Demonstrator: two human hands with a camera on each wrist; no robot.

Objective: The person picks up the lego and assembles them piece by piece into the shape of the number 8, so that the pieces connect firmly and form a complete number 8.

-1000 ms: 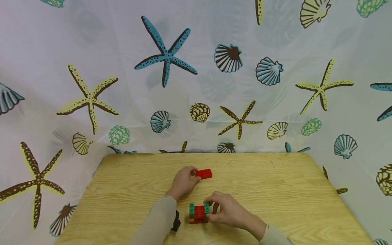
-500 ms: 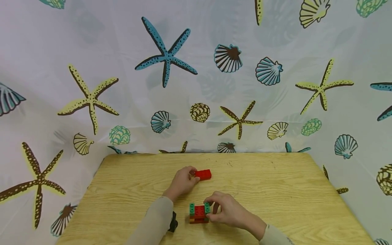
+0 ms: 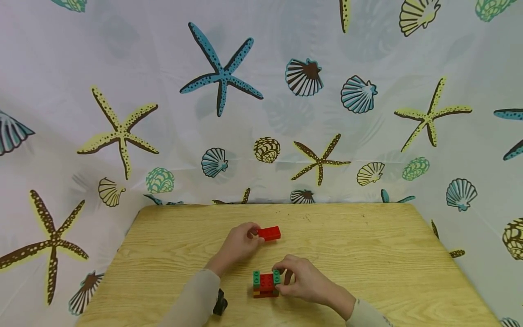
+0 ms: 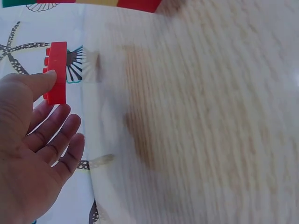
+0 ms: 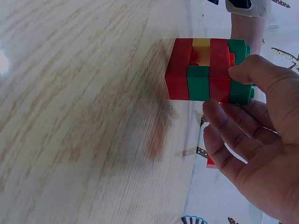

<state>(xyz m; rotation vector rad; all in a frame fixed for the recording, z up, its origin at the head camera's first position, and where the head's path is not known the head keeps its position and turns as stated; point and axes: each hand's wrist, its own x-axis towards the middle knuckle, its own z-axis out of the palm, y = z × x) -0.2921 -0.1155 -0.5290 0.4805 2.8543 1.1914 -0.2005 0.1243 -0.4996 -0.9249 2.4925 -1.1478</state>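
Note:
Near the middle of the table, my left hand [image 3: 241, 242] pinches one end of a long red toy brick [image 3: 268, 233] between thumb and fingers. In the left wrist view the thumb lies on that red brick [image 4: 57, 74], its studs facing left, while the other fingers stay loosely bent. Closer to me stands a small block structure [image 3: 266, 284] of red, green and yellow bricks, with a green piece on top at each side. My right hand [image 3: 304, 280] grips its right side, the thumb on a red and green part [image 5: 219, 74] and fingertips opposite.
A wooden table [image 3: 359, 254] lies beneath both hands. Around it hangs a white curtain [image 3: 380, 136] printed with starfish and shells. A black device [image 3: 220, 303] sits at the left sleeve [image 3: 196, 295].
My left hand and the red brick have shifted slightly left, and the left forearm has swung left with the black device. The right hand and the block structure stay nearly still.

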